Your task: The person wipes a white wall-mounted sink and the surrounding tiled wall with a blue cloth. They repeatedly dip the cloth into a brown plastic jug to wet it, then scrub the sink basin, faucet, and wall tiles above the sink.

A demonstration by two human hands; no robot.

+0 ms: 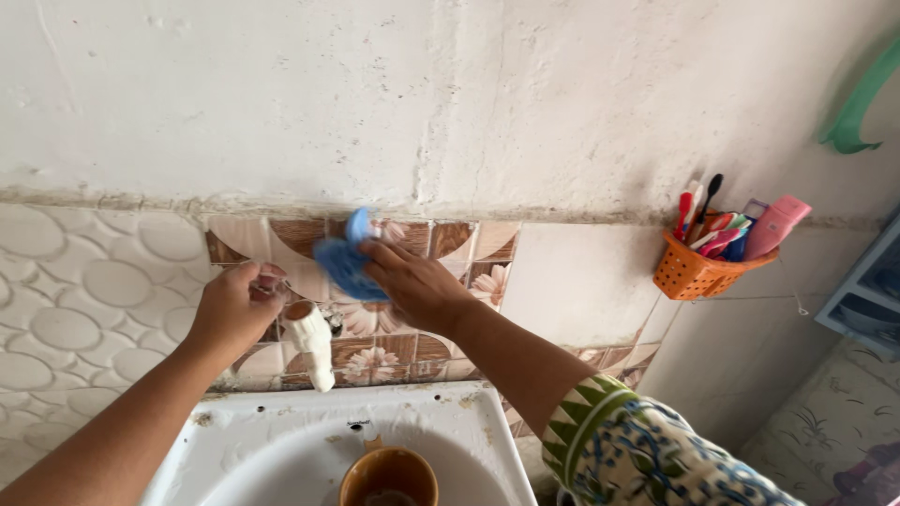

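My right hand (417, 286) presses a blue cloth (345, 260) against the patterned brown and white wall tiles (469, 248) above the sink. My left hand (236, 305) is closed around the top of a white tap (312, 347) that sticks out of the wall and points down over the basin. The cloth sits just above and to the right of the tap. My right forearm wears a sleeve with a blue, green and white pattern.
A white sink (281, 440) is below, with a brown cup (389, 476) standing in the basin. An orange basket (696, 272) of toothbrushes and a pink item hangs on the wall at the right. A pale blue shelf (867, 300) is at the far right.
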